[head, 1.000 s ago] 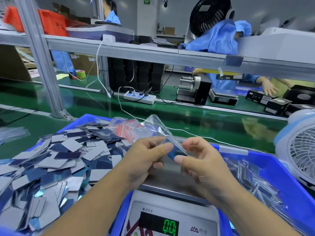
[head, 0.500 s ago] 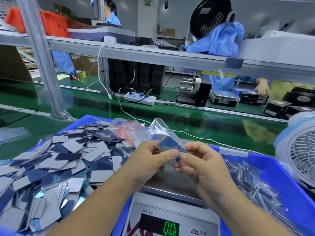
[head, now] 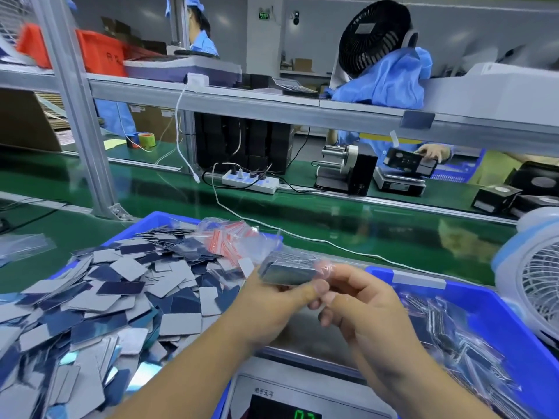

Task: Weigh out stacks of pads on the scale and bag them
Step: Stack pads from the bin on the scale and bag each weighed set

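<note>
A clear plastic bag holding a stack of pads (head: 289,269) lies flat between both hands above the scale (head: 305,391). My left hand (head: 272,309) grips the bagged stack from below, thumb along its near edge. My right hand (head: 360,306) pinches the bag's right end, where a red strip shows. A heap of loose grey and blue pads (head: 99,306) fills the blue bin (head: 154,220) on the left. The scale's steel pan is bare, and its green display is partly cut off by the frame's bottom edge.
A bundle of red-striped clear bags (head: 230,237) lies on the pad heap. A blue bin (head: 499,309) on the right holds filled bags. A white fan (head: 532,279) stands at the far right. A white cable (head: 317,241) crosses the green conveyor; another person works beyond it.
The bag stood upright and open with the pads going in; now it lies flat with the stack fully inside, lower and a little to the right. My right hand has shifted to the bag's end.
</note>
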A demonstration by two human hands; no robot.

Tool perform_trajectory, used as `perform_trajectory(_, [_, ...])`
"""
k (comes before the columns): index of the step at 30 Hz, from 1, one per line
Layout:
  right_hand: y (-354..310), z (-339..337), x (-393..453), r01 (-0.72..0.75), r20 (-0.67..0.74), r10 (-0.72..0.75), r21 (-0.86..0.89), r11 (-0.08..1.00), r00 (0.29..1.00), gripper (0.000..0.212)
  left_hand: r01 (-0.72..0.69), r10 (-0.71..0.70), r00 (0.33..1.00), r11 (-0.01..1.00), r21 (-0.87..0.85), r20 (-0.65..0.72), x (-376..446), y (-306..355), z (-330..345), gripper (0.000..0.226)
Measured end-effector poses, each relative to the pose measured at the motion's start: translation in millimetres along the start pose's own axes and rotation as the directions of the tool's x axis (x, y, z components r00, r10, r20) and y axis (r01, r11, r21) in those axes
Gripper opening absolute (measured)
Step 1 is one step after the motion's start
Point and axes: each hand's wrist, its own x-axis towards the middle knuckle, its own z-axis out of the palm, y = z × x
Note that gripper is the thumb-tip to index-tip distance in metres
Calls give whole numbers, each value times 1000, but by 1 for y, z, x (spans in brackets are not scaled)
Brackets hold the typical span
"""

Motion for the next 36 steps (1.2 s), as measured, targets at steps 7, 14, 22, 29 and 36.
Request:
perform_trajectory(7, [2, -2, 5, 1, -46, -5, -75, 997, 999, 13, 76, -74, 997, 994, 83, -23, -3, -2, -2, 10])
perform_trajectory(14, [-3, -23, 12, 222, -86, -370, -668, 710, 925, 23, 82, -86, 996, 990, 116, 31, 3, 0, -11, 42])
perform_trajectory(22, [1, -28, 11, 423, 175, -518, -807, 412, 837, 25, 90, -85, 996, 964, 251, -32, 4, -11, -12, 36])
perform_trajectory(29, [6, -39, 17, 242, 26, -360, -785, 570, 932, 31, 152, -183, 980, 939, 309, 75, 4, -7, -19, 42])
perform_trajectory(36, [8, -48, 21, 104, -126, -243, -653, 750, 962, 38, 176, -194, 981, 896, 409, 3, 3, -5, -27, 22])
